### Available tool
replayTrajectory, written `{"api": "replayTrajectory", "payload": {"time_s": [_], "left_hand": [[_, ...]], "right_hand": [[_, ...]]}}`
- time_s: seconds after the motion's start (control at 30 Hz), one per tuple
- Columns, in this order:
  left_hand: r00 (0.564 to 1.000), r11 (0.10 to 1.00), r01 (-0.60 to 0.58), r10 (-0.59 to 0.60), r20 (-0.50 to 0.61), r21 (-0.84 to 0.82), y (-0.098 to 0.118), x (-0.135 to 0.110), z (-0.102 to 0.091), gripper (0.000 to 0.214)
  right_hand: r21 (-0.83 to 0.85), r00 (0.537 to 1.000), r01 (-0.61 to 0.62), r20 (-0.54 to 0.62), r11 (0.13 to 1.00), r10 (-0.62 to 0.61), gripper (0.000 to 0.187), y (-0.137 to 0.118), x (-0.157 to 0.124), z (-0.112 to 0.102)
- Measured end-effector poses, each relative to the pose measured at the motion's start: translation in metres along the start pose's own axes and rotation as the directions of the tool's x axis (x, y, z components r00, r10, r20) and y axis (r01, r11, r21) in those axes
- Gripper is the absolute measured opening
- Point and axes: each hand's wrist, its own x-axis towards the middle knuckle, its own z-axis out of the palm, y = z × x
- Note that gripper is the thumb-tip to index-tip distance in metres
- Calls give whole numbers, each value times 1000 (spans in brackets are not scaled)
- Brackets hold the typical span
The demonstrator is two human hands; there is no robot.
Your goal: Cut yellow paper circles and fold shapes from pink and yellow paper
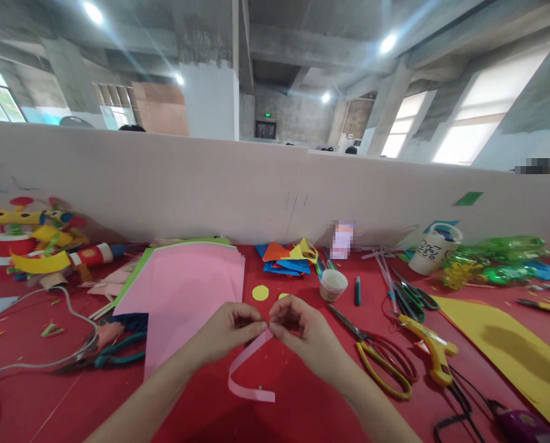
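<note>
- Centrally, two hands: left hand [226, 332] and right hand [298, 329], fingertips of both pinching one pink paper strip [250, 369] at its upper end; its lower end curls onto the red table [302, 406].
- One pair of yellow-handled scissors [381, 363], just right.
- One glue gun [434, 347].

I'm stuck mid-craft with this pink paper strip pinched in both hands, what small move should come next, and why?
Probably slide the right hand down the pink paper strip toward its free end: it and the left hand pinch the same upper end, while the rest droops in a loose curl onto the red table.
</note>
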Motion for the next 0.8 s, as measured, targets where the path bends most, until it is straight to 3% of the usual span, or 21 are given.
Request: {"api": "replayTrajectory", "payload": {"time_s": [0.13, 0.27, 0.37, 0.53, 0.67, 0.8], "left_hand": [[999, 997, 21, -24, -32, -77, -4, 3, 0, 22], [993, 975, 0, -26, -116, -221, -4, 4, 0, 22], [991, 955, -1, -40, -129, -298, -4, 4, 1, 22], [991, 938, -16, -33, -133, -346, -5, 3, 3, 23], [991, 934, -32, -15, -129, -355, -6, 4, 3, 24], [991, 919, -15, -40, -129, -395, -6, 3, 4, 23]], "right_hand": [[-25, 999, 32, 20, 999, -31, 6, 3, 1, 0], [-55, 992, 115, 48, 992, -113, 21, 3, 0, 0], [-224, 974, 222, 3, 949, -227, 29, 5, -2, 2], [-409, 914, 359, -29, 839, -405, 18, 12, -3, 7], [-424, 898, 374, -59, 825, -437, 10, 7, -4, 8], [-397, 910, 371, -23, 839, -413, 21, 3, -4, 7]]}}
